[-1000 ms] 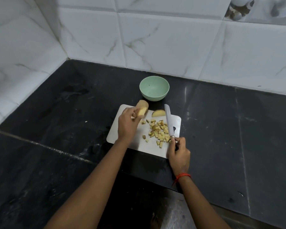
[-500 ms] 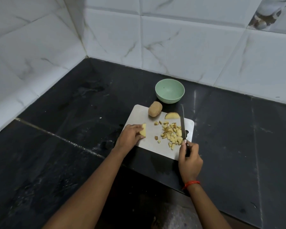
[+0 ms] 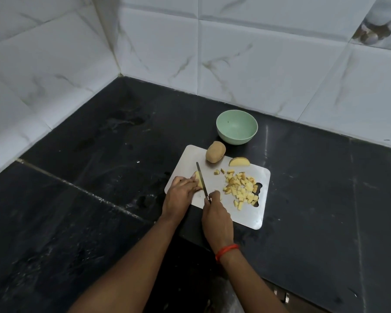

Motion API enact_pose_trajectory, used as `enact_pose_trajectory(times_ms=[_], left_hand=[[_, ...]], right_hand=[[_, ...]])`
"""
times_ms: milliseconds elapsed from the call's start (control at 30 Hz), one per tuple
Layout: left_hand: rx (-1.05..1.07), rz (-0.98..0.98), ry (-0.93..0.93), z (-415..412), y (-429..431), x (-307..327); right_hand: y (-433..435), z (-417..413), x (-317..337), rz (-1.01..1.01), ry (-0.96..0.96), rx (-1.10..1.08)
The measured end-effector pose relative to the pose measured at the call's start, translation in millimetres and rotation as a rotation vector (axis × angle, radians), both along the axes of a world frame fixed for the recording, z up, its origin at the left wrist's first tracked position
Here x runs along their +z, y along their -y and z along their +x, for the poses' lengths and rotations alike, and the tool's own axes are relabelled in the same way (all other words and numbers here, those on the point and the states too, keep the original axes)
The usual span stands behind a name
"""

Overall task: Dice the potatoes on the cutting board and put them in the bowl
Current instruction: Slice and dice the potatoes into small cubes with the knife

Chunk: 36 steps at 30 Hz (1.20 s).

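A white cutting board (image 3: pixel 253 213) lies on the black counter. My left hand (image 3: pixel 182 192) holds a potato piece (image 3: pixel 198 180) down at the board's left edge. My right hand (image 3: pixel 215 211) grips a knife (image 3: pixel 201 179), its blade set against that piece just right of my fingers. A heap of potato dice (image 3: pixel 242 187) covers the board's right side. A whole unpeeled potato (image 3: pixel 215 152) and a cut wedge (image 3: pixel 239 161) sit at the far edge. Behind the board stands a green bowl (image 3: pixel 236 127) with nothing in it.
White marble-patterned tiled walls (image 3: pixel 246 64) meet in a corner at the back left. The dark stone counter (image 3: pixel 88 199) stretches left and right of the board. The counter's front edge runs below my right forearm.
My left hand set the potato piece down at the board's left edge. My right hand swung the knife from beside the dice heap over to that piece. The camera view shifted.
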State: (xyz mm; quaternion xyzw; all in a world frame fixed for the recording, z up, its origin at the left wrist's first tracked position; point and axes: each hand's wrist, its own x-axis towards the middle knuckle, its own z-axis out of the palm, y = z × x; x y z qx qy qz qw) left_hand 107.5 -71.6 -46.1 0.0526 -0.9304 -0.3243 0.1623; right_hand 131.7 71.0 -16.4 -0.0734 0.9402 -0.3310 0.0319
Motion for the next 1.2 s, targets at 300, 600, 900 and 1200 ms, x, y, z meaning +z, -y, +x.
enact_pose_trajectory(times_ms=[300,600,900,1200], left_hand=[[0.007,0.011,0.028,-1.9,1.1,0.7],[-0.007,-0.038,-0.022,-4.4,4.5,0.0],[0.050,-0.141,-0.029,-6.3,4.3,-1.4],[0.103,-0.177,0.008,-4.9,3.5,-1.8]], right_hand=[[0.9,1.7,3.2,0.189,-0.014,0.077],[-9.5,17.7,8.6,0.280,0.075,0.082],[14.6,-5.8,13.8,0.340,0.063,0.110],[15.4,-8.6,20.7,0.388,0.071,0.160]])
